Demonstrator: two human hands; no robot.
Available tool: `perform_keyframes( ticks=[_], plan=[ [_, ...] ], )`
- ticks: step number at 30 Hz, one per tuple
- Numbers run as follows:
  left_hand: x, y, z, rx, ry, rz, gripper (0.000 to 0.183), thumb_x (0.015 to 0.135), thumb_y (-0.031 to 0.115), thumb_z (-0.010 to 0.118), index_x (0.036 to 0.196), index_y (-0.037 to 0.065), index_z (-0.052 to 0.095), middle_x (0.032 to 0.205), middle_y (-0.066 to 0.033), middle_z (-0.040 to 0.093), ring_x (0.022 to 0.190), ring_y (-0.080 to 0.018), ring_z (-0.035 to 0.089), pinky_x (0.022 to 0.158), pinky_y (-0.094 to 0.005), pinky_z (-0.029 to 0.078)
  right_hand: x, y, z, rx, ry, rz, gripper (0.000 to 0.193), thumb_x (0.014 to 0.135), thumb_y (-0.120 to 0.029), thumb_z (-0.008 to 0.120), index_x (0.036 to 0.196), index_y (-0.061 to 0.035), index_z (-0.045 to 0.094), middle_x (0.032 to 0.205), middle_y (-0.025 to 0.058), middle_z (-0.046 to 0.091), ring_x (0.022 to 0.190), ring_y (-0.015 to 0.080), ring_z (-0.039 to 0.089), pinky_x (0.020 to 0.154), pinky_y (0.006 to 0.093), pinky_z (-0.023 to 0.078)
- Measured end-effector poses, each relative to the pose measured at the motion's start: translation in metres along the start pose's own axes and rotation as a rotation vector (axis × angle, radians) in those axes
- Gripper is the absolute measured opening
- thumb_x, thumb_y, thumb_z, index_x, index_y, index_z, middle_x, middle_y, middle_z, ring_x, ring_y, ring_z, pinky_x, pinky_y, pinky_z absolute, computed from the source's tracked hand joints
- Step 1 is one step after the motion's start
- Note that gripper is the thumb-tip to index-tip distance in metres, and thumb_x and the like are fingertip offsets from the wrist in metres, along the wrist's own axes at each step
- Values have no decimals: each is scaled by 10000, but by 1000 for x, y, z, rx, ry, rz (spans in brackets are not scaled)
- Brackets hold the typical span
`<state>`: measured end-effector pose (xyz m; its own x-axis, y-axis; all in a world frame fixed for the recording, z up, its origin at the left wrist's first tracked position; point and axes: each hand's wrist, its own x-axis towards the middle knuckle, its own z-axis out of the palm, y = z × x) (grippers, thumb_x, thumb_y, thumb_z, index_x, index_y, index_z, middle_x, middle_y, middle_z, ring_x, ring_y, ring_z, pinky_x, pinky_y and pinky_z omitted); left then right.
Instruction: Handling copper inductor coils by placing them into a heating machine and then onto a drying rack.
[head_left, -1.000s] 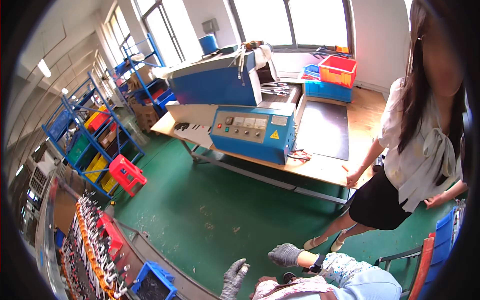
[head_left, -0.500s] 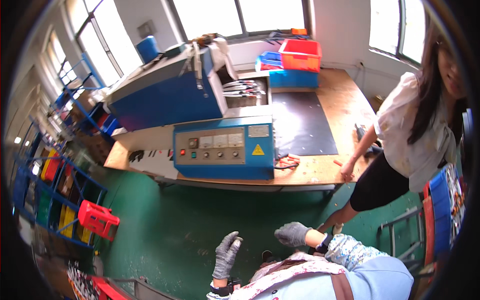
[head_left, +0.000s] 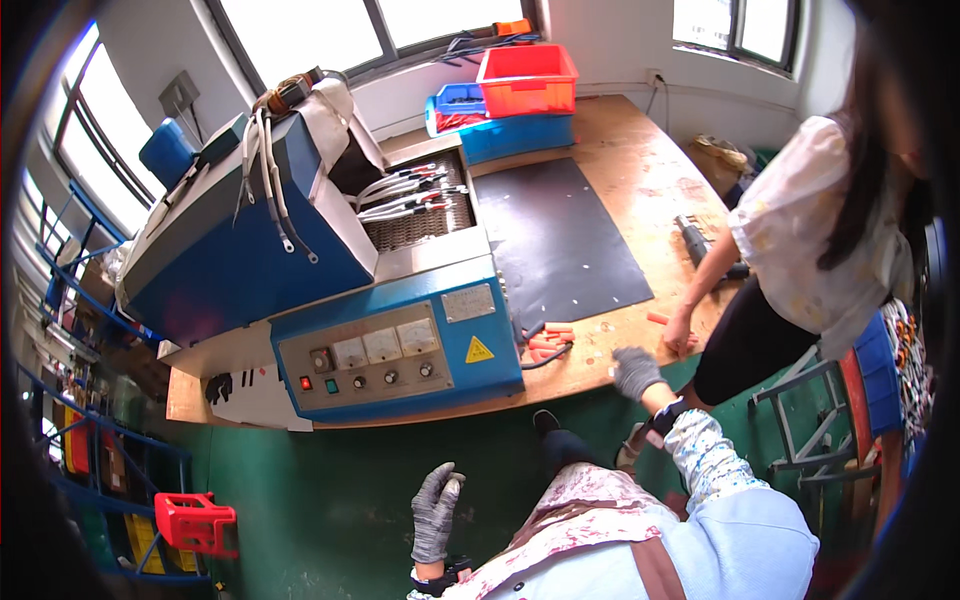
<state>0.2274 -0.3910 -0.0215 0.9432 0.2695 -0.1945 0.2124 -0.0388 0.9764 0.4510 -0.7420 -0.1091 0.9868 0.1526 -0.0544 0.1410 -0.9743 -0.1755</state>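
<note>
My left hand (head_left: 434, 512), in a grey knit glove, hangs over the green floor in front of me. Its fingers are loosely bent and apart, with nothing seen in them. My right hand (head_left: 636, 373), gloved alike, reaches to the table's front edge; its fingers look loosely extended and empty, slightly blurred. Nearest to it lie short orange-red tubes (head_left: 545, 347) beside a black cable. At the left of these stands a blue heating machine (head_left: 400, 345) with dials and knobs. White cables with metal lugs (head_left: 415, 195) rest on its mesh belt.
A co-worker's hand (head_left: 679, 330) touches the table by another orange tube. A dark heat gun (head_left: 692, 240) lies behind it. A black mat (head_left: 560, 240) and a red bin (head_left: 528, 85) are on the wooden table. A red stool (head_left: 196, 523) stands at left, a metal-legged stand (head_left: 815, 420) at right.
I have come closer to the table, and the view has shifted. My right hand has moved forward from my body to the table's edge. My left hand stays low, much as before.
</note>
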Motion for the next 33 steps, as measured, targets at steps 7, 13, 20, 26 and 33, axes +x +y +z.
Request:
perform_keyframes(
  ticks=[7,13,20,26,33],
  plan=[
    [57,50,9,-43,152,-28,329,881,146,585,1163,-16,533,960,-88,627,894,-149,581,844,-285,467,119,66,37,-360,19,416,188,819,-104,549,1005,-82,538,1017,149,589,969,286,596,760,377,520],
    [134,94,29,49,114,5,365,879,206,596,1180,8,540,952,-67,629,884,-129,583,808,-255,466,148,80,52,-211,-148,422,186,798,-57,550,983,-68,535,920,152,623,868,281,639,707,380,529],
    [194,125,58,73,-5,28,342,880,161,585,1179,-1,544,971,-85,629,923,-162,581,864,-299,450,127,20,26,318,-39,-257,329,658,-76,605,980,-85,539,873,130,558,862,324,547,756,412,467],
    [239,125,63,25,-146,58,349,884,154,584,1194,2,531,991,-82,620,950,-164,577,879,-299,457,118,-28,42,124,-38,-312,233,673,-126,617,882,-87,523,874,116,536,839,300,537,720,396,464],
    [274,134,62,13,-281,95,321,891,106,566,1197,12,534,984,-68,622,915,-116,559,825,-253,453,123,-46,28,-85,-340,-253,197,723,-136,609,916,-109,579,920,92,571,907,253,577,724,386,509]
  ],
)
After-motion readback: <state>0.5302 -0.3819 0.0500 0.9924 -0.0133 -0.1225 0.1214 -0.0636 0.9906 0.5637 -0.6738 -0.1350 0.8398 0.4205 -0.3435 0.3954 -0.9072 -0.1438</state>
